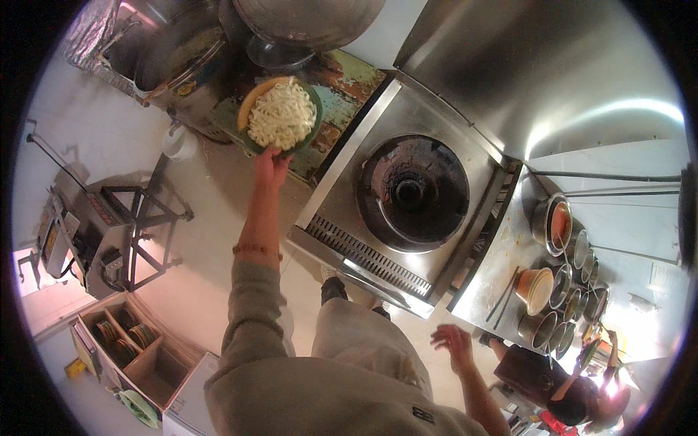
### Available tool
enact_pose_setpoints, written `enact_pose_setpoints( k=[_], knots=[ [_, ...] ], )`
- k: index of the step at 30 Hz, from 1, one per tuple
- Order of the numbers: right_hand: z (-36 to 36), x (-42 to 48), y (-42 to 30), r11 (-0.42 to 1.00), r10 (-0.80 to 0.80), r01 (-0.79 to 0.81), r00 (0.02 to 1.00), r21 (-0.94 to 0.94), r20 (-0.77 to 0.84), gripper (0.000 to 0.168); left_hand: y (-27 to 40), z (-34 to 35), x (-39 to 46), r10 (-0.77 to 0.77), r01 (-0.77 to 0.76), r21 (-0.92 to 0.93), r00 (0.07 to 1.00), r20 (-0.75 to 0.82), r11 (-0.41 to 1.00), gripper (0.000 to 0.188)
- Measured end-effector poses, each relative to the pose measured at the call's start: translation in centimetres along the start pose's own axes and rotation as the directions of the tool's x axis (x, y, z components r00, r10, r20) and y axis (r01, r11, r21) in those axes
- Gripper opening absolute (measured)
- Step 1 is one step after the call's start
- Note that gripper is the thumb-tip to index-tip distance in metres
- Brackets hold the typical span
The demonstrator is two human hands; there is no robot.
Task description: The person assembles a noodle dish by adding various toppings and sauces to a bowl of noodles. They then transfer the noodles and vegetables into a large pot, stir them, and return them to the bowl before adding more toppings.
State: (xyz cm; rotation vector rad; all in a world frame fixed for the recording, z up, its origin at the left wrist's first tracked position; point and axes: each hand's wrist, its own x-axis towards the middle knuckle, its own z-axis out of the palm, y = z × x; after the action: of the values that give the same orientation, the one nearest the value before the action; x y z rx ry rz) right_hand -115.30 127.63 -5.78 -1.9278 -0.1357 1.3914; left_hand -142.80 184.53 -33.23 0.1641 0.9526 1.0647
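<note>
A round bowl, green and orange, heaped with pale noodles (282, 115), is held at its near rim by my left hand (271, 168). Beneath the bowl is a worn green and rust-brown surface (354, 76). My right hand (453, 342) hangs with its fingers slightly curled and nothing seen in it, below the right front corner of a steel wok stove (327, 201). The stove's round burner (409, 191) has no pan on it.
A large steaming pot (180, 82) stands at the upper left. On the right, a steel counter (499, 256) carries chopsticks (503, 297), a lidded tub (534, 290) and several metal containers. A co-worker (581, 395) is at the lower right. A divided wooden box (163, 338) holds stacked dishes.
</note>
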Motion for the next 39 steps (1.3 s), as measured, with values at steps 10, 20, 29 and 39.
enact_pose_setpoints(
  k=[10, 20, 29, 39],
  knots=[
    [12.2, 14.2, -19.8, 0.786, -0.304, 0.089, 0.917, 0.611, 0.258, 0.073, 0.8, 6.6, -27.6, -0.392, 0.397, 0.008, 0.902, 0.18, 0.918, 0.066],
    [-1.8, -5.3, -14.4, 0.618, -0.743, 0.7, 0.669, -0.356, 0.025, 0.052, -10.6, 13.5, -36.3, -0.535, 0.531, 0.158, 0.697, 0.477, 0.833, 0.059],
    [-36.2, -8.3, -5.1, 0.772, -0.634, 0.406, 0.547, -0.49, -0.546, 0.026, -21.6, 22.7, -48.3, -0.198, -0.335, 0.514, 0.654, 0.73, 0.79, 0.06],
    [-52.5, 0.6, -7.5, 0.666, -0.716, 0.261, 0.486, -0.699, -0.501, 0.026, -21.3, 29.6, -57.3, -0.402, 0.368, 0.165, 0.806, 0.434, 0.915, 0.066]
  ],
)
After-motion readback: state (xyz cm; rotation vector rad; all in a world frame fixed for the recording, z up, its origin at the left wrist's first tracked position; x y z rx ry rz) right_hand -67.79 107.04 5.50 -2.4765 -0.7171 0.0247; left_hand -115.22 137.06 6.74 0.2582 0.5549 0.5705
